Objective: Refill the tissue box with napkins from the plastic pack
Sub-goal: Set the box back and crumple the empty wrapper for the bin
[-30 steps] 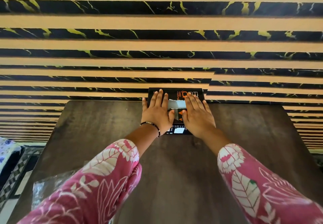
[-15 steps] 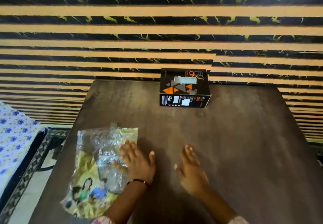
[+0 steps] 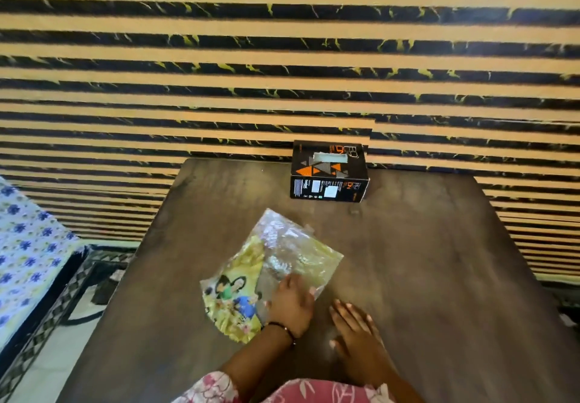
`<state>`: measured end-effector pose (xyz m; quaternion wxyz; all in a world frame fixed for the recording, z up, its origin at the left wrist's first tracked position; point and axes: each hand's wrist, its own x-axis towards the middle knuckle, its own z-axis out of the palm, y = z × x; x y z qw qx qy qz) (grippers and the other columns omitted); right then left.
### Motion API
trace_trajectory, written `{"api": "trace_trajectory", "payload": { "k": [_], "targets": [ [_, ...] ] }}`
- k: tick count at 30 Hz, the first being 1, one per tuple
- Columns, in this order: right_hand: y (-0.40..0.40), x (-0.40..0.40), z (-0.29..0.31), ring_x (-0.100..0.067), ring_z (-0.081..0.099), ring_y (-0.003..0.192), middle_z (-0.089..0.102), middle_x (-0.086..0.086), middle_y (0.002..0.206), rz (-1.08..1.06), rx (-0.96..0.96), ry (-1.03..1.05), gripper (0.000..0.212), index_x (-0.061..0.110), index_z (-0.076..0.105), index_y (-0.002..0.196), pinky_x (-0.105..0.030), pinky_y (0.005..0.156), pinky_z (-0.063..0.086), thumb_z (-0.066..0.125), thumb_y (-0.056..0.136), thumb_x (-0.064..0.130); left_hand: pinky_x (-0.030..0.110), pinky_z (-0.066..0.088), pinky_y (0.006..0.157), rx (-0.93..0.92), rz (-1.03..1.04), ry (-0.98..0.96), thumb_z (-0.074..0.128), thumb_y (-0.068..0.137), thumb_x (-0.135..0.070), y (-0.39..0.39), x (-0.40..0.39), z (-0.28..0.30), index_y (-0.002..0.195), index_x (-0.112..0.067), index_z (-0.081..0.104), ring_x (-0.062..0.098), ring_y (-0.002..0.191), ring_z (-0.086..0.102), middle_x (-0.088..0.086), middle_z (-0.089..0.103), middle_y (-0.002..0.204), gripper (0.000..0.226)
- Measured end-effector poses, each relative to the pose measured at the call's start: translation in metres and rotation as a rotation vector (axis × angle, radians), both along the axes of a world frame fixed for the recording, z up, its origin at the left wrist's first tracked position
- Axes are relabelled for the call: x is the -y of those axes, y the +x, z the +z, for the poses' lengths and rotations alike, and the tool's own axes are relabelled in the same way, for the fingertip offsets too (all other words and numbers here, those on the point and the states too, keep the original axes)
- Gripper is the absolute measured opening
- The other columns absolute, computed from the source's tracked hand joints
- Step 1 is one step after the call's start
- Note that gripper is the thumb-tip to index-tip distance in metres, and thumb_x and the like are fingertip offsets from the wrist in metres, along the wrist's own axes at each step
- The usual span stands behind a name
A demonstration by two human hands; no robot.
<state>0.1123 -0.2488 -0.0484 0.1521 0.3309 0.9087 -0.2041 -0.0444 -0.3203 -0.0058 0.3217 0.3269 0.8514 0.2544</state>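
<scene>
A black tissue box (image 3: 328, 173) with orange triangles stands at the far edge of the dark wooden table (image 3: 423, 261), its top slot showing white. A crumpled plastic pack (image 3: 273, 264), clear with a yellow printed picture, lies flat on the table near me. My left hand (image 3: 290, 305) rests on the pack's near right part, fingers curled over the plastic. My right hand (image 3: 357, 330) lies flat on the bare table just right of the pack, fingers apart, holding nothing. The box is well beyond both hands.
A wall of tan and black marbled stripes (image 3: 282, 57) rises right behind the table. At the left stands a bed with a blue flowered sheet (image 3: 28, 252), with patterned floor between it and the table.
Both hands left the tissue box and came back to the near table. The plastic pack has since slid right towards the middle under my left hand, and the view shifted left.
</scene>
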Motion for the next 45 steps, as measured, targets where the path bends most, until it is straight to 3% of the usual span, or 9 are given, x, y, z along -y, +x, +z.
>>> {"api": "trace_trajectory", "payload": {
  "k": [4, 10, 13, 16, 19, 23, 31, 37, 45],
  "targets": [
    [-0.002, 0.009, 0.032, -0.01, 0.038, 0.134, 0.036, 0.007, 0.147, -0.14, -0.153, -0.069, 0.067, 0.018, 0.042, 0.137, -0.036, 0.109, 0.032, 0.029, 0.087, 0.059, 0.038, 0.046, 0.088, -0.038, 0.296, 0.299, 0.036, 0.079, -0.043, -0.033, 0.008, 0.022, 0.118, -0.01, 0.055, 0.035, 0.105, 0.058, 0.017, 0.061, 0.115, 0.055],
    [-0.023, 0.023, 0.041, -0.007, 0.021, 0.141, 0.028, 0.003, 0.153, -0.051, -0.338, -0.345, 0.051, 0.024, 0.033, 0.142, -0.013, 0.107, 0.011, 0.043, 0.094, 0.038, 0.05, 0.03, 0.108, -0.247, 0.346, -0.211, 0.048, 0.088, -0.037, -0.08, 0.05, -0.004, 0.13, -0.009, 0.042, 0.037, 0.129, 0.037, 0.02, 0.043, 0.136, 0.05],
    [-0.03, 0.028, 0.039, -0.01, 0.032, 0.136, 0.04, -0.003, 0.147, 0.053, -0.291, -0.338, 0.074, 0.018, 0.039, 0.14, -0.016, 0.11, 0.02, 0.035, 0.083, 0.066, 0.047, 0.034, 0.106, -0.302, 0.239, -0.194, 0.046, 0.088, -0.039, -0.069, 0.057, -0.012, 0.127, -0.011, 0.046, 0.035, 0.124, 0.043, 0.017, 0.05, 0.132, 0.048],
    [-0.033, 0.024, 0.032, -0.029, 0.038, 0.136, 0.04, -0.017, 0.145, 0.092, -0.281, -0.24, 0.076, 0.007, 0.04, 0.138, -0.042, 0.113, 0.028, 0.031, 0.08, 0.055, 0.029, 0.053, 0.073, -0.52, 0.007, -0.014, 0.059, 0.072, -0.04, -0.049, 0.058, -0.002, 0.093, -0.013, 0.068, 0.021, 0.085, 0.066, 0.007, 0.069, 0.094, 0.035],
    [-0.033, 0.024, 0.032, -0.019, 0.01, 0.146, 0.011, -0.009, 0.157, 0.051, -0.214, -0.274, 0.059, 0.009, 0.017, 0.146, -0.02, 0.114, 0.005, 0.034, 0.093, 0.028, 0.019, 0.034, 0.04, -0.533, -0.189, -0.039, 0.06, 0.051, -0.054, -0.024, 0.061, 0.008, 0.07, -0.02, 0.068, 0.009, 0.05, 0.054, -0.001, 0.069, 0.065, 0.04],
    [-0.039, 0.026, 0.034, -0.008, 0.013, 0.14, 0.015, 0.001, 0.152, -0.055, -0.337, -0.492, 0.05, 0.004, 0.02, 0.144, 0.002, 0.1, 0.008, 0.038, 0.097, 0.006, 0.036, 0.036, 0.105, -0.317, -0.272, -0.141, 0.048, 0.072, -0.051, -0.007, 0.058, -0.013, 0.139, -0.024, 0.03, 0.026, 0.13, 0.04, 0.005, 0.04, 0.142, 0.075],
    [-0.045, 0.026, 0.055, -0.007, 0.032, 0.129, 0.027, 0.007, 0.138, -0.165, -0.581, -0.855, 0.046, 0.009, 0.024, 0.139, 0.001, 0.089, 0.034, 0.034, 0.096, -0.005, 0.003, 0.037, 0.063, -0.033, -0.02, 0.228, 0.067, 0.076, -0.025, 0.002, 0.045, 0.003, 0.132, -0.025, 0.039, 0.014, 0.092, 0.065, 0.001, 0.069, 0.103, 0.063],
    [-0.049, 0.006, 0.071, 0.013, 0.059, 0.093, 0.062, 0.019, 0.113, -0.413, -0.769, -0.642, 0.066, 0.039, 0.062, 0.116, -0.016, 0.093, 0.045, 0.052, 0.076, -0.013, 0.009, 0.04, 0.048, 0.105, 0.11, 0.377, 0.067, 0.072, -0.006, -0.004, 0.026, 0.03, 0.064, -0.03, 0.059, -0.007, 0.043, 0.05, -0.015, 0.058, 0.044, 0.026],
    [-0.039, 0.005, 0.094, -0.003, 0.045, 0.115, 0.027, 0.012, 0.129, -0.412, -0.878, -0.257, 0.077, 0.033, 0.045, 0.129, -0.003, 0.094, 0.037, 0.055, 0.07, -0.015, 0.008, 0.041, 0.078, 0.129, -0.051, 0.511, 0.065, 0.075, -0.01, 0.009, -0.007, 0.059, 0.075, -0.037, 0.065, -0.009, 0.089, 0.046, -0.008, 0.045, 0.094, 0.027]
  ]
}}
